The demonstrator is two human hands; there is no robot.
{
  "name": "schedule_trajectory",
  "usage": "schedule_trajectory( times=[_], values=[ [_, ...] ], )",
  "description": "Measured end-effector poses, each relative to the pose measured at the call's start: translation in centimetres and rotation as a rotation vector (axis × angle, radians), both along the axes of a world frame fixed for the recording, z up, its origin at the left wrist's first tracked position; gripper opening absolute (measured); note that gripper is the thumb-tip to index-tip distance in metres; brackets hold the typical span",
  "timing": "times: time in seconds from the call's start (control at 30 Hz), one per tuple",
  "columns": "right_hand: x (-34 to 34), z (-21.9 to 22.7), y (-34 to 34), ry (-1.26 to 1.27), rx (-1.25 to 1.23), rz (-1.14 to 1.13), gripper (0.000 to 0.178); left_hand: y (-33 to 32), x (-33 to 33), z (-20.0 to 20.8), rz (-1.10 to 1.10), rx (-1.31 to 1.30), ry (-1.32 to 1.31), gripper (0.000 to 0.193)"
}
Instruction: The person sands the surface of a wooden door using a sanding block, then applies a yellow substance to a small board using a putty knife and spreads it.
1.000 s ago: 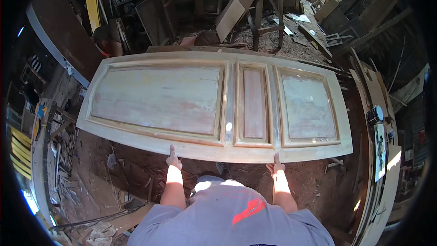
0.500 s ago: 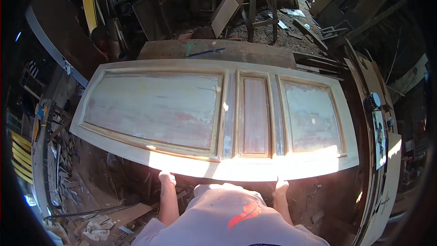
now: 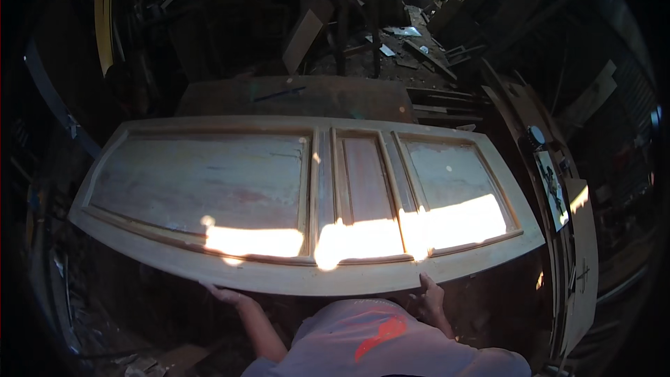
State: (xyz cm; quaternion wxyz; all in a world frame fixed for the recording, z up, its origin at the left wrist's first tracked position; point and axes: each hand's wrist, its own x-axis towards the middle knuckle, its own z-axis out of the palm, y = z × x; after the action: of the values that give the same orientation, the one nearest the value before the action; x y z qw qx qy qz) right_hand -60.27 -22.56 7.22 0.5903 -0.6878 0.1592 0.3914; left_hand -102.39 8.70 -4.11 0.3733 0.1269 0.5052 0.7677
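A wooden panel door [image 3: 324, 199] lies face up in front of the person, its near long edge at the hands and its far edge just before a brown desk [image 3: 349, 101], where a thin blue strip [image 3: 279, 93] rests. The hands are well apart: the right hand [image 3: 431, 297] has its thumb up against the near edge, fingers lower down and seemingly gripping, while the left hand [image 3: 223, 294] reaches under that edge — whether it clamps or merely supports, I cannot tell.

As for progress, the door looks fully assembled, with a large panel [image 3: 202, 178], a narrow panel [image 3: 364, 178] and a third panel [image 3: 447, 164] all framed by moulding. The surface reads as bare, blotchy wood, so finishing appears undone. The door is not yet released — and whether the desk carries any of its weight is hidden. Sunlight glares across the lower panels.
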Motion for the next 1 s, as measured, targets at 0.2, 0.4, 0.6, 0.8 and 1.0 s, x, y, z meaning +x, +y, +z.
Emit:
schedule_trajectory(
  times=[0.2,0.4,0.6,0.8,1.0],
  values=[
    [-0.2,5.1,0.7,-0.163,0.109,-0.117,0.030,0.1,2.2,8.9,0.036,-0.025,-0.009,0.071],
    [3.7,6.7,3.1,-0.684,0.410,-0.204,0.023,5.8,4.7,17.6,0.184,0.213,0.161,0.062],
    [11.6,13.6,11.8,-1.121,0.391,-0.062,0.048,19.0,6.1,23.0,0.489,0.699,0.672,0.083],
    [14.4,26.5,22.9,-1.245,0.312,-0.137,0.067,27.4,16.5,38.5,0.789,1.159,1.228,0.065],
    [22.4,31.5,32.6,-1.230,0.405,-0.137,0.067,32.7,25.2,46.8,0.398,1.307,1.395,0.049]
  ],
)
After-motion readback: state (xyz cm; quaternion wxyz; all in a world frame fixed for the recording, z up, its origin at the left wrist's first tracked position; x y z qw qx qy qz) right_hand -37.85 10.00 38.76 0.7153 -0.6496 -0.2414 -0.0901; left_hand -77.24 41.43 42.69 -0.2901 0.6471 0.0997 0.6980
